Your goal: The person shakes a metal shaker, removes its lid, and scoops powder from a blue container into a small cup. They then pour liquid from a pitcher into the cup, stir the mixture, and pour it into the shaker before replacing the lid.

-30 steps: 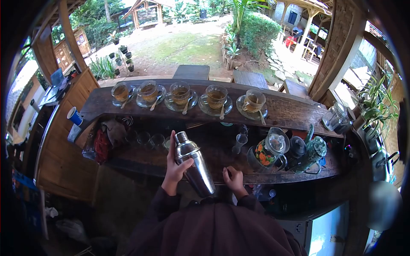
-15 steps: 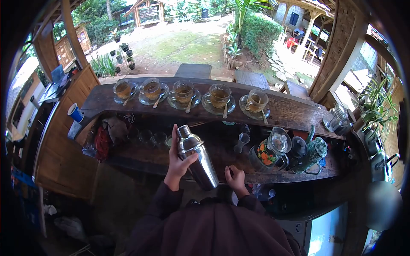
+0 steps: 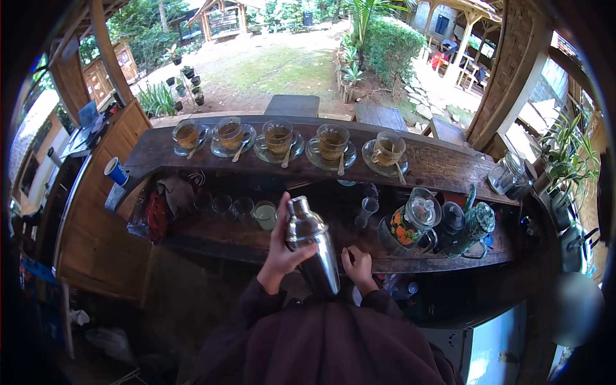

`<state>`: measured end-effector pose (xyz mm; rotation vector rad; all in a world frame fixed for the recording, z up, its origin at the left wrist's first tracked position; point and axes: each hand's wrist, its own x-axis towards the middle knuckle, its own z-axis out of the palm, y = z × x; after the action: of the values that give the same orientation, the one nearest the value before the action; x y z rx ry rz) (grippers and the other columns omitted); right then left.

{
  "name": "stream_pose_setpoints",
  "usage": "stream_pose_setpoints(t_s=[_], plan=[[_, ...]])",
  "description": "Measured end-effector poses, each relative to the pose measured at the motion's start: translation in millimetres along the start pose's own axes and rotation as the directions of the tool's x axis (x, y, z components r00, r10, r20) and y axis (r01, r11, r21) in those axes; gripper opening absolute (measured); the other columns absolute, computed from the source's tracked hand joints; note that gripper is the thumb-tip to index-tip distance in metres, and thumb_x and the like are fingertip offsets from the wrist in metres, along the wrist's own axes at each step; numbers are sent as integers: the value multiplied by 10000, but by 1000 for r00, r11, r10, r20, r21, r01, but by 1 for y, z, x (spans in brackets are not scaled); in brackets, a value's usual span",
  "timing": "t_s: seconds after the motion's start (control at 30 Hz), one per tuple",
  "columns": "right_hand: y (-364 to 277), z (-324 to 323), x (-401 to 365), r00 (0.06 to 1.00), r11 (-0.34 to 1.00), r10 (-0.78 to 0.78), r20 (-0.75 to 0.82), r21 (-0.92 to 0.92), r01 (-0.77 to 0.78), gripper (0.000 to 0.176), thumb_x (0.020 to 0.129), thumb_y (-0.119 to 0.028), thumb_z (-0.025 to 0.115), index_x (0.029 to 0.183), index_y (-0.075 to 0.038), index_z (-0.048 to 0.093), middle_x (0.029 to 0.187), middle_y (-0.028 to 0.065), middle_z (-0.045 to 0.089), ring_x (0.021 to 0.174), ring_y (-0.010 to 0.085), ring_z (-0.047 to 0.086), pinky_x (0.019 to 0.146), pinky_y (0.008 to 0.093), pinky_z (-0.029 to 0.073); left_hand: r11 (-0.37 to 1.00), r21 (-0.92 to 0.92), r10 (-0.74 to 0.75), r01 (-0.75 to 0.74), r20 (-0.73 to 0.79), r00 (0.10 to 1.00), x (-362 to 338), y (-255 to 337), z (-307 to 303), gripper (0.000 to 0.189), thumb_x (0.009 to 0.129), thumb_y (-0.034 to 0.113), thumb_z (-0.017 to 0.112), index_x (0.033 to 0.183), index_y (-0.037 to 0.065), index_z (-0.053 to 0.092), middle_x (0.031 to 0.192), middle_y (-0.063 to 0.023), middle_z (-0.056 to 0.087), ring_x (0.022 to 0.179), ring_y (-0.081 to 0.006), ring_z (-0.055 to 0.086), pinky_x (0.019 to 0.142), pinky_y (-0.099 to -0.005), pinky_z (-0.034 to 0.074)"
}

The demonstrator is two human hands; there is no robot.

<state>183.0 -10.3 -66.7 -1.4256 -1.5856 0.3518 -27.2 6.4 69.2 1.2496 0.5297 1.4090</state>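
A silver cocktail shaker (image 3: pixel 312 247) is tilted in front of my body, its capped top toward the counter. My left hand (image 3: pixel 285 251) is wrapped round its upper part, the thumb across the front. Just right of the shaker, my right hand (image 3: pixel 359 264) is held with curled fingers near the lower shelf's edge; whether it holds anything is hidden. Behind the shaker, a glass with pale liquid (image 3: pixel 265 215) stands on the lower shelf (image 3: pixel 410 262). Several glass cups of brown drink, one of them a cup (image 3: pixel 332 142), rest on saucers with spoons along the upper counter (image 3: pixel 443 168).
On the right of the lower shelf are a flowered glass pitcher (image 3: pixel 403 228) and a green patterned pot (image 3: pixel 478 221). A lidded jar (image 3: pixel 505 172) and a blue paper cup (image 3: pixel 116 171) stand at opposite counter ends. Red cloth (image 3: pixel 156 217) lies on the shelf's left.
The shaker and my left hand have moved right, nearer my right hand, and the shaker is more upright. The pale glass behind now shows. My right hand has shifted slightly right.
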Motion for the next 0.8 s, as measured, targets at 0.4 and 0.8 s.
stream_pose_setpoints(t_s=[0.4, 0.8], plan=[[-1, -2, -1, 997, 998, 57, 50, 24, -58, 223, 832, -184, 613, 674, -33, 572, 498, 153, 519, 444, 307, 558, 436, 381, 414, 1000, 10, 20, -19, -196, 980, 3, -6, -20, 1036, 701, 56, 721, 1479, 123, 41, 1095, -119, 558, 955, -200, 597, 850, -359, 493], [2, -2, -2, 996, 998, 65, 54, 21, -66, 213, 841, -181, 613, 702, -21, 589, 524, 152, 531, 418, 255, 527, 424, 347, 376, 998, -61, 13, -30, -260, 965, 12, -9, -23, 964, 724, -12, 640, 1479, 152, 64, 1100, -130, 549, 946, -211, 599, 827, -355, 513]])
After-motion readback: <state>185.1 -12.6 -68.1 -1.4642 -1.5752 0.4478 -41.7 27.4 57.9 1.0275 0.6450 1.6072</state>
